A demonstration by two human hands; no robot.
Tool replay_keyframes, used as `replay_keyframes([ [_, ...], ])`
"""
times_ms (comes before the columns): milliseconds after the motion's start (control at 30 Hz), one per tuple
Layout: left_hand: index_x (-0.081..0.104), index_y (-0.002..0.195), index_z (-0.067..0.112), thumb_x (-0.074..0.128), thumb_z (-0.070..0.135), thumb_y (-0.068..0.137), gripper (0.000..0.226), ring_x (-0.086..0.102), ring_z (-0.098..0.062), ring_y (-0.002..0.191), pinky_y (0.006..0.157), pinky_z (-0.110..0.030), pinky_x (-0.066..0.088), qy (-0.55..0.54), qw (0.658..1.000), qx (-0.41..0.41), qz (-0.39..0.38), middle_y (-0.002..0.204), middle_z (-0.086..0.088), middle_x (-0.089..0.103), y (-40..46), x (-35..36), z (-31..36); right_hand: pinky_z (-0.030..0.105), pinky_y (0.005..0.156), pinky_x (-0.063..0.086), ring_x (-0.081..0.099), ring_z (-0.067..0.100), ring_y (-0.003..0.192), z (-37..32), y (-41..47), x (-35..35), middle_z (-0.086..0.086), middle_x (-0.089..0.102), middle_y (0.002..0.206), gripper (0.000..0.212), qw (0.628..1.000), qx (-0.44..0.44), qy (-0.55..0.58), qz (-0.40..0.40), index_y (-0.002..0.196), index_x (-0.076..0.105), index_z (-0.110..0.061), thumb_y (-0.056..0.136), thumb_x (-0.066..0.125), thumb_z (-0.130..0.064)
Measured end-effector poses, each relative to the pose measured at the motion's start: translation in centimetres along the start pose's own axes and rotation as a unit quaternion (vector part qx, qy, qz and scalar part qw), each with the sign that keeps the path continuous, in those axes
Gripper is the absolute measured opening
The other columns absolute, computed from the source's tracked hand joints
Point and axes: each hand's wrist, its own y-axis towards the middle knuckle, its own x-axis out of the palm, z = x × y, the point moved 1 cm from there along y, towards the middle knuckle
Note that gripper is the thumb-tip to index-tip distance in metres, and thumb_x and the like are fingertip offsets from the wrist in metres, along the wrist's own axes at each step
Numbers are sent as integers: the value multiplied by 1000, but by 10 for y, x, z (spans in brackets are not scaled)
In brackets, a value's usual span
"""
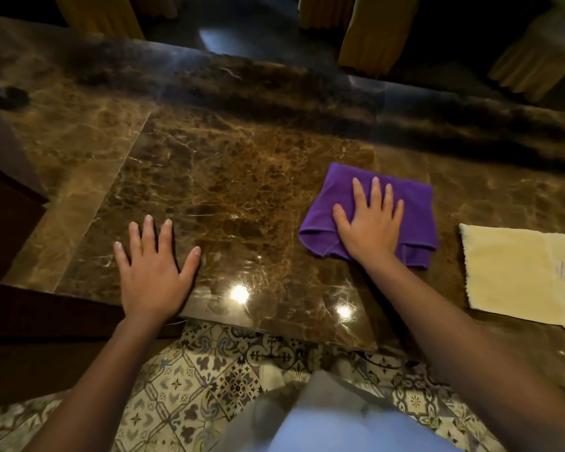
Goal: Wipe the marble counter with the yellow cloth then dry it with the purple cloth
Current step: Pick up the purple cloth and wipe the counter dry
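Pressing flat on the purple cloth (369, 214), the right hand (371, 225) has its fingers spread and palm down, not gripping, only laid on top. Purple cloth is folded, bunched at its near edge, lying on the marble counter (229, 177).

Left hand (154, 272) rests well to the left of the purple cloth, palm down on bare marble, fingers splayed, holding nothing. Both forearms reach in from the near edge of the counter.

Yellow cloth (519, 275) lies flat just right of the purple cloth, apart from it, untouched by either hand; a small loop shows at its near right corner.

Counter surface is brown, veined, glossy; bright light spots reflect on it nearer than the purple cloth, between the two arms. Patterned floor tiles (190, 380) show below the counter's near edge. Yellowish draped fabric (379, 31) stands beyond the counter's far edge, dim and blurred.
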Motion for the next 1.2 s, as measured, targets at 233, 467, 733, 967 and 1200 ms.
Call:
replay_keyframes([
  [233, 28, 160, 17, 26, 71, 97, 83, 6, -33, 161, 126, -59, 6, -4, 1000, -6, 10, 172, -15, 18, 0, -1, 0, 60, 125, 6, 9, 37, 158, -66, 68, 4, 12, 15, 172, 75, 997, -75, -2, -23, 162, 21, -29, 97, 25, -66],
  [467, 38, 157, 18, 34, 65, 97, 76, 13, -31, 160, 127, -57, 9, -34, 999, -16, 34, 170, -13, 26, 0, -3, -1, 62, 124, 8, 10, 39, 157, -121, 23, 15, 11, 18, 171, 72, 977, -210, -17, -40, 161, 19, -39, 96, 24, -69],
  [733, 37, 158, 17, 40, 61, 101, 72, 10, -33, 160, 127, -58, 7, -25, 999, 10, 19, 171, -15, 24, 2, -3, -19, 61, 123, 14, 18, 34, 157, -51, -108, 15, 7, 27, 169, 67, 961, -275, -5, -25, 158, 34, -37, 97, 39, -64],
  [967, 29, 160, 19, 24, 79, 91, 91, 8, -34, 160, 127, -58, 7, -1, 1000, -19, 9, 172, -17, 18, 5, -5, -37, 60, 124, 12, 19, 36, 156, 25, -49, 3, 9, 28, 169, 70, 991, -124, -39, -11, 159, 29, -36, 96, 32, -66],
  [1200, 37, 158, 18, 33, 77, 90, 90, 17, -36, 159, 126, -58, 13, -7, 999, -20, 41, 169, -19, 27, 4, -4, -37, 62, 124, 8, 11, 37, 157, -43, 67, 3, 12, 17, 171, 72, 998, -62, -21, -17, 161, 23, -33, 97, 28, -65],
])
